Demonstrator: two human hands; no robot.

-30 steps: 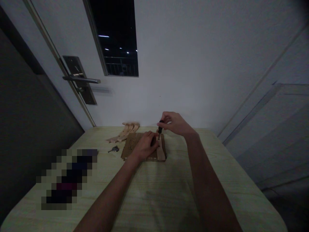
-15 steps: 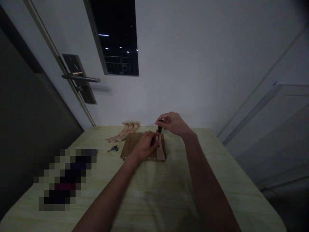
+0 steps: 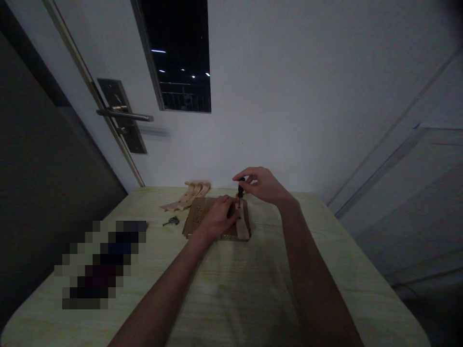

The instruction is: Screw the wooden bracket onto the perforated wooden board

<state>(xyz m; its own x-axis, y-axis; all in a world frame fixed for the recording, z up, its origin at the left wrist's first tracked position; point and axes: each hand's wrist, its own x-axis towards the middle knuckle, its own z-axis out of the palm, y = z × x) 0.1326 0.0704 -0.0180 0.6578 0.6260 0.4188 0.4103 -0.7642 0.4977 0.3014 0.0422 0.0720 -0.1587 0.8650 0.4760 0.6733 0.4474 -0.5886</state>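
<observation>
My right hand (image 3: 263,184) holds a small black-handled screwdriver (image 3: 240,187) between thumb and fingers, nearly upright. Its shaft points down at the upper part of a pale, curved wooden piece (image 3: 242,228). That piece lies lengthwise along the right side of a brown cardboard slab (image 3: 194,214). Bent over the cardboard, my left hand (image 3: 218,215) grips the wooden piece from its left side, thumb and fingertips against it. A dark hole shows in the wood beside the thumb. Whether the screwdriver tip sits in a screw is too small to tell.
Several similar curved wooden pieces (image 3: 191,193) lie behind the cardboard to the left. A small pile of screws (image 3: 172,220) is on the pale wood-grain table (image 3: 224,299). A pixelated dark object (image 3: 104,265) lies farther left. A white door with a metal handle (image 3: 126,115) stands behind.
The fingers of my right hand have loosened and shifted on the screwdriver handle, so more of it shows. My left hand stays on the wooden piece. The whole view has shifted slightly.
</observation>
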